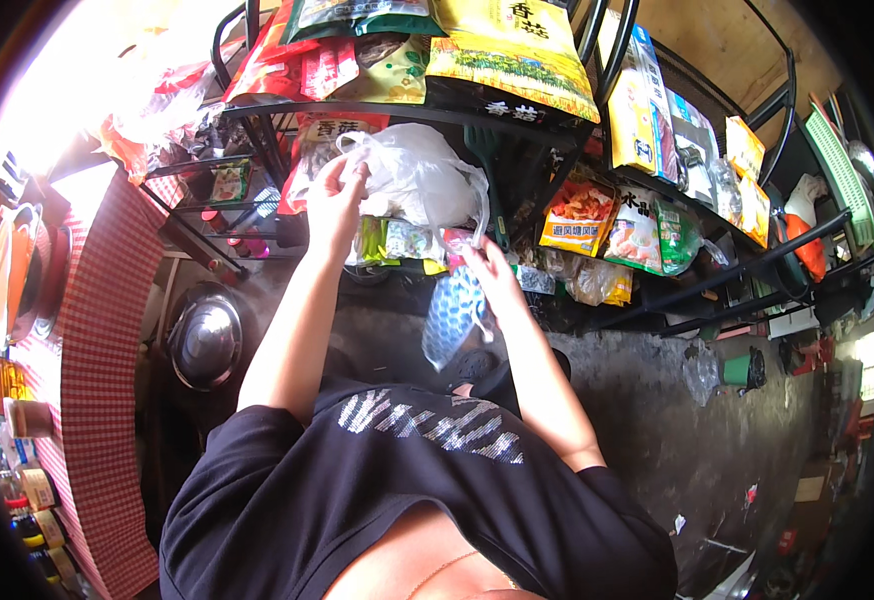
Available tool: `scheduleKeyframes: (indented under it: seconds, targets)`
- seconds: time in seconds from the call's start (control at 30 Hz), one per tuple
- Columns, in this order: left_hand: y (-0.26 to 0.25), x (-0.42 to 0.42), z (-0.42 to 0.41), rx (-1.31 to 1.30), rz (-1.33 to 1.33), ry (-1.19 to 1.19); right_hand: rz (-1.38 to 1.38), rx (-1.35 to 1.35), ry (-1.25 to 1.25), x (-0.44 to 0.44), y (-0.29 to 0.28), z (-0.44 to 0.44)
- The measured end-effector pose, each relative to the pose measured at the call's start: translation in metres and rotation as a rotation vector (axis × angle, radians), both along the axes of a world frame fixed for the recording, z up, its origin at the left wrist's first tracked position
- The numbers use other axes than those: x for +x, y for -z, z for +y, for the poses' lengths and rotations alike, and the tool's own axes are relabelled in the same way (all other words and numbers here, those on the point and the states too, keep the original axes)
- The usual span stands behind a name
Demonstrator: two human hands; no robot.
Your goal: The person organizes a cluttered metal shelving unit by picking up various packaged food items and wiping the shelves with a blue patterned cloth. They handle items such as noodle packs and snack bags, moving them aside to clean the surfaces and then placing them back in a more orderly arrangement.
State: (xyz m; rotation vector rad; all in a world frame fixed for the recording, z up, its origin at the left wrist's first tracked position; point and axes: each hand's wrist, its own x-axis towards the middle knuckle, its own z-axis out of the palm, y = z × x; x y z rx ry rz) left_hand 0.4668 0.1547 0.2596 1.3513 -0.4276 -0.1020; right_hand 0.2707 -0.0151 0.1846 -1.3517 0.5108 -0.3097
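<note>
Before me on the rack is a thin white plastic carrier bag (pixel 418 169) with something inside; I cannot tell what. The fingers of my left hand (pixel 338 196) pinch its upper left edge. At the lower right, my right hand (pixel 495 276) grips the bag's stretched handle. A clear plastic pouch with blue spots (pixel 452 313) hangs beside the right fingers; whether they hold it too is unclear. Behind the white bag stands a red and clear packet of dried mushrooms (pixel 322 146).
A black metal rack (pixel 407 112) carries several food packets, among them a yellow mushroom bag (pixel 515 56) and an orange packet (pixel 578 217). To the left are a metal basin (pixel 205 335) and a table with red checked cloth (pixel 103 360). A green bin (pixel 737 370) stands on the floor.
</note>
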Motion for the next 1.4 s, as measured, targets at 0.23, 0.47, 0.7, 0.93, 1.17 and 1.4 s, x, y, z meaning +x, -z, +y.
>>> scheduleKeyframes:
  seconds: [0.23, 0.47, 0.7, 0.93, 1.17, 1.4]
  targets:
    - [-0.030, -0.015, 0.024, -0.209, 0.103, 0.311, -0.400, -0.448, 0.000, 0.042, -0.085, 0.032]
    - [-0.035, -0.004, 0.025, 0.257, -0.518, 0.110, -0.174, -0.743, 0.205, 0.094, -0.101, 0.041]
    - [-0.023, 0.040, 0.034, 0.323, -0.540, -0.103, -0.295, -0.744, 0.311, 0.036, -0.076, 0.020]
    - [-0.005, 0.058, -0.016, 0.222, -0.349, 0.171, -0.352, -1.030, 0.405, -0.001, -0.084, 0.027]
    - [-0.023, 0.051, -0.072, 0.389, -0.403, 0.024, -0.045, -1.262, 0.113, -0.024, -0.139, 0.042]
    - [-0.029, 0.027, -0.089, 0.390, -0.583, 0.427, -0.141, -1.325, -0.179, -0.005, -0.135, 0.038]
